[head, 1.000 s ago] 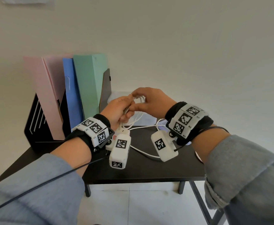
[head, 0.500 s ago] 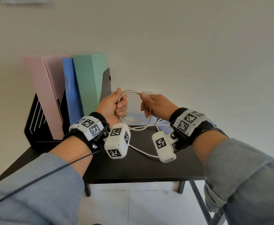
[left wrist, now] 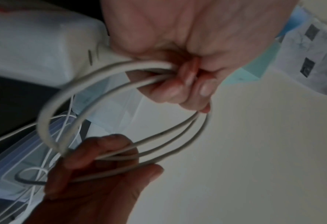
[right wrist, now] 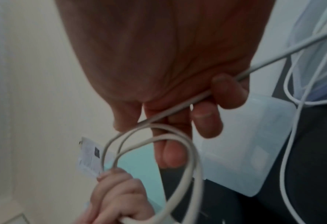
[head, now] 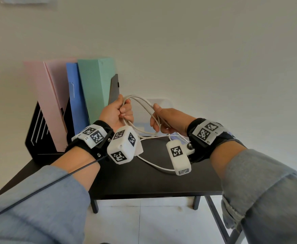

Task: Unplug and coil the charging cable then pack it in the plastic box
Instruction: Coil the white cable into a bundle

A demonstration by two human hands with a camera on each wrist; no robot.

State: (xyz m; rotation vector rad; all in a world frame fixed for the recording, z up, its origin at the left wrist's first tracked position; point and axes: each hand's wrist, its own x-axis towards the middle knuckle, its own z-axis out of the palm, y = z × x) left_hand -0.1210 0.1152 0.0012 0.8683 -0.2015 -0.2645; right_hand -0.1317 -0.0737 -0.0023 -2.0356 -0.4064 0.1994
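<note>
The white charging cable (head: 145, 103) hangs in several loops between my two hands above the black table (head: 144, 182). My left hand (head: 120, 111) grips the bundled loops (left wrist: 49, 106) in its fist. On the loops' far side, my right hand (head: 161, 120) curls its fingers (right wrist: 206, 121) round one strand (right wrist: 178, 112). The loose tail (head: 154, 165) trails over the table to a white adapter (right wrist: 245, 144). Behind the hands, against the wall, stands the translucent plastic box (head: 163, 103), partly hidden.
A black file holder (head: 36, 138) with pink, blue and green folders (head: 94, 88) stands at the table's back left, close to my left hand. The wall runs right behind the table. The table's front edge (head: 153, 194) lies below my wrists.
The hands were pressed together, then drew apart. The cable now spans them in a wider coil, and both hands sit slightly higher.
</note>
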